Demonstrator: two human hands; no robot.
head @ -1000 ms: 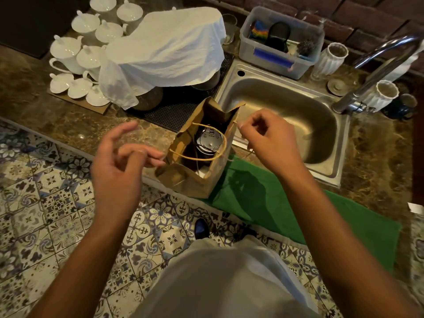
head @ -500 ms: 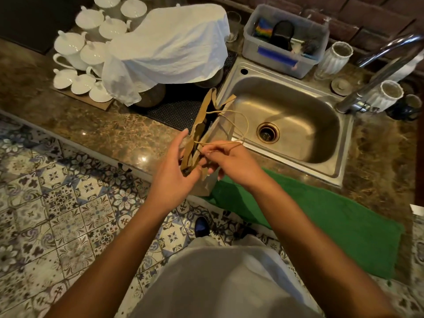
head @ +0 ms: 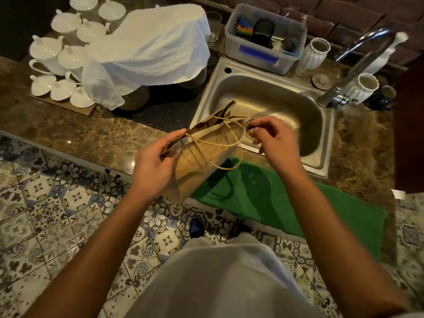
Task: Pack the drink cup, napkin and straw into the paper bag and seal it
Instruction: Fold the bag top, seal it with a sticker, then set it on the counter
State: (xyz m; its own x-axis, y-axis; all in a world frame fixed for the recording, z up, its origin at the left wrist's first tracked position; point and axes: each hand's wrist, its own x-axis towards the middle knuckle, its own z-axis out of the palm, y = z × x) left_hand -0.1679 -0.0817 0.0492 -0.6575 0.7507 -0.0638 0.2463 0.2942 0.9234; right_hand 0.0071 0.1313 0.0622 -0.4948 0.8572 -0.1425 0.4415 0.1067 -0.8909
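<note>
The brown paper bag (head: 202, 157) stands at the counter's front edge, beside the sink, with its top pressed flat and folded toward me. My left hand (head: 158, 161) grips the bag's left top edge. My right hand (head: 270, 138) is at the right end of the fold, fingers curled near the twine handles (head: 229, 143), which hang loose over the bag's front. Whether it grips anything I cannot tell. Cup, napkin and straw are hidden from view.
A steel sink (head: 275, 106) lies right behind the bag, with a tap (head: 358, 63) at its right. A green mat (head: 286, 203) hangs over the counter edge. White crockery (head: 62, 63), a white cloth (head: 151, 49) and a plastic tub (head: 263, 40) stand at the back.
The bag's open mouth, where the cup lid showed, has been pressed flat and folded over. Both hands came in to the bag; now they sit apart at either end of the fold.
</note>
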